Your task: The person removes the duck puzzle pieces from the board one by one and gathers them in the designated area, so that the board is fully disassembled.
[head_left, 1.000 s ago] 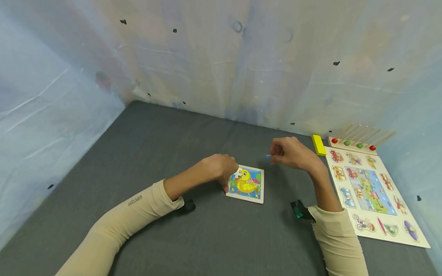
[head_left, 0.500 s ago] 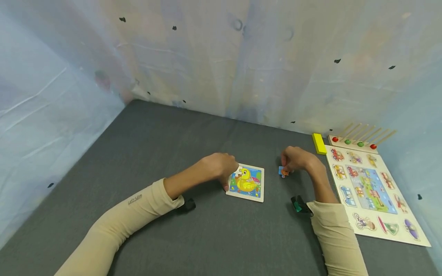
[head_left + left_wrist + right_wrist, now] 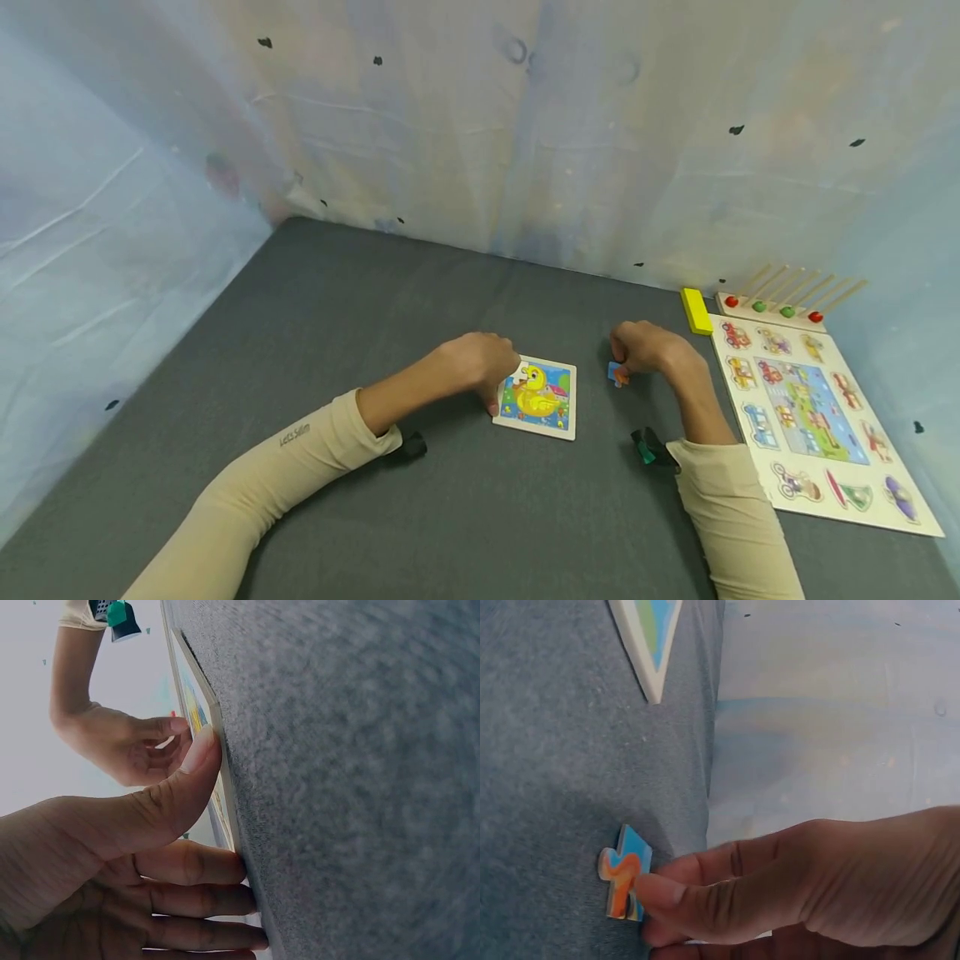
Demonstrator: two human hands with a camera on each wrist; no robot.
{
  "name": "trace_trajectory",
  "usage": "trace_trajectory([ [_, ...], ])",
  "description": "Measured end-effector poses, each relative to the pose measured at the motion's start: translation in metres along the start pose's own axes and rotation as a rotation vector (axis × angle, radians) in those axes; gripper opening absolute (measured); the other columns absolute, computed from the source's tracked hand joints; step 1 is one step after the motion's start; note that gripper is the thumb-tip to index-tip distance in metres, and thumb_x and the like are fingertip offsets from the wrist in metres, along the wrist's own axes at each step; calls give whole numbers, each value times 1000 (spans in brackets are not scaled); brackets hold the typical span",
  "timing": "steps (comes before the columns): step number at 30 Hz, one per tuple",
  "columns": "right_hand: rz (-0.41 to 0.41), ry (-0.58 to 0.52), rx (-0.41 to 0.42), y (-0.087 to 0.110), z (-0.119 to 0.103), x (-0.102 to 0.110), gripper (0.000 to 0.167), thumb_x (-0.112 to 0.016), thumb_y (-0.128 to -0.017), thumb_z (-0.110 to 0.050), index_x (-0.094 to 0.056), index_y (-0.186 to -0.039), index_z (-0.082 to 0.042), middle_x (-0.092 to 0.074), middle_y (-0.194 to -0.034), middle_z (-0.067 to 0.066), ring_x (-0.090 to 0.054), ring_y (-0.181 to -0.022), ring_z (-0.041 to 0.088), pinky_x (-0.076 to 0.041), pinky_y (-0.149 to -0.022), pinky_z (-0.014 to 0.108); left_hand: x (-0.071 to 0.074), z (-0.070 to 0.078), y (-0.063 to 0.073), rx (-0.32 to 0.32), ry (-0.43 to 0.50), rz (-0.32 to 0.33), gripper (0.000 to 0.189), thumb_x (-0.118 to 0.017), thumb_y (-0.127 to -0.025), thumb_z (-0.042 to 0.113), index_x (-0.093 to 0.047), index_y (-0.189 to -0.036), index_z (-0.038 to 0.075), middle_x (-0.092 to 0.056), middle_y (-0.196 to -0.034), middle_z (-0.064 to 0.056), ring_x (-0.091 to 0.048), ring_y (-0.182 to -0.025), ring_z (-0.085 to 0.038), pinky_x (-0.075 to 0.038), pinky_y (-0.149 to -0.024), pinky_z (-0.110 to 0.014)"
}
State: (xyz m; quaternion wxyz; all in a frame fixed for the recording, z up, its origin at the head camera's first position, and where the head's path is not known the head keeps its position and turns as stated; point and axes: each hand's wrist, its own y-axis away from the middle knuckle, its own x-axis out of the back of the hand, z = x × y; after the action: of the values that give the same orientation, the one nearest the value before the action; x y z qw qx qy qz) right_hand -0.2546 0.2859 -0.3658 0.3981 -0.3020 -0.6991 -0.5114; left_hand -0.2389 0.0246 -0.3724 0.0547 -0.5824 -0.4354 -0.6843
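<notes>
A small square jigsaw puzzle (image 3: 538, 400) with a yellow duck picture lies flat on the dark cloth. One gap shows pale near the duck's beak, at its upper left. My left hand (image 3: 480, 362) holds the puzzle's frame by the left side, thumb at the near corner and fingers toward the far one; in the left wrist view the thumb (image 3: 199, 754) presses the frame edge. To the right of the puzzle, my right hand (image 3: 651, 346) pinches a blue and orange jigsaw piece (image 3: 622, 874) between thumb and fingers, down at the cloth. The fingers partly cover this piece.
On the right lies a large wooden picture board (image 3: 768, 492) with vehicle shapes. Behind it stands a peg rack (image 3: 772, 312) with red and green beads, beside a yellow block (image 3: 696, 312). A pale curtain (image 3: 450, 150) borders the table at the back.
My right hand has moved right and down to the cloth with the jigsaw piece, away from the puzzle. The left hand stays on the frame.
</notes>
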Motion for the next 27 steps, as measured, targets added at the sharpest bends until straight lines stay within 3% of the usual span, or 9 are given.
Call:
trace_trajectory([
  [7, -47, -15, -20, 3, -6, 0, 23, -84, -87, -10, -63, -96, -5, -58, -85, 4, -53, -78, 19, -42, -69, 32, 0, 2, 1, 12, -4, -2, 76, -85, -84, 51, -61, -144, 11, -66, -134, -7, -63, -120, -23, -51, -109, -40],
  [21, -89, -7, -20, 3, -10, 1, 26, -83, -87, -9, -62, -102, -5, -61, -89, 6, -54, -81, 20, -44, -70, 32, -1, 2, 0, 12, 1, -19, 80, -85, -84, 52, -58, -148, 11, -64, -138, -7, -61, -125, -24, -49, -112, -41],
  [27, -79, 18, 6, 8, -12, 7, 44, -84, -86, -13, -62, -121, 1, -69, -101, 13, -61, -85, 21, -52, -77, 38, -1, 2, 1, 12, -10, -12, 80, -85, -84, 53, -59, -147, 10, -65, -138, -8, -62, -125, -24, -50, -111, -40],
])
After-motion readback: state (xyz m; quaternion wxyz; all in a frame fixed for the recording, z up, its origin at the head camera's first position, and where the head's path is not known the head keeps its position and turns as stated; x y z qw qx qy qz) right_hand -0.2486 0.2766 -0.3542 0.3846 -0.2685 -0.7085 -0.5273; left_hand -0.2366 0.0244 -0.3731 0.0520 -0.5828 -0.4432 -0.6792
